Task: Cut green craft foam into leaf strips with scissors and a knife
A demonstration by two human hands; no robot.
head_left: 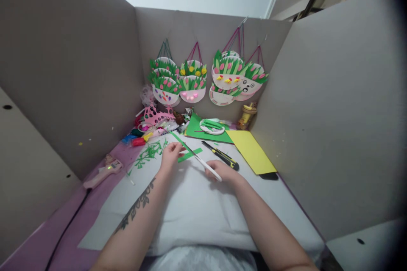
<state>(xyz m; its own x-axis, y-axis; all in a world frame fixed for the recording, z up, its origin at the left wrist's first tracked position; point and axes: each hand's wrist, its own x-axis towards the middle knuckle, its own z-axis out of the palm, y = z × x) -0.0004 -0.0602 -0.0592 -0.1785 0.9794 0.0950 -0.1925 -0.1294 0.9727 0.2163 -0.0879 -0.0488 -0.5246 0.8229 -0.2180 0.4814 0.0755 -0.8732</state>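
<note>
My right hand (pixel 221 170) is closed round the white handles of a pair of scissors (pixel 203 163), whose blades point up and left. In front of it, my left hand (pixel 173 153) pinches a narrow green paper strip (pixel 179 139) that runs from the upper left towards the scissor blades. Another green strip (pixel 194 153) lies beneath the blades, between my hands. Left of my left hand, many small green paper cuttings (pixel 149 152) are scattered over the white sheet (pixel 187 203). A black and yellow utility knife (pixel 221 155) rests just beyond my right hand.
Green card (pixel 193 129) lies at the back under a white dish (pixel 203 126) of green strips. Yellow card (pixel 254 152) is at the right. A pink glue gun (pixel 104 173) with a cord sits left. Decorated paper-plate baskets (pixel 192 93) hang on the grey back panel.
</note>
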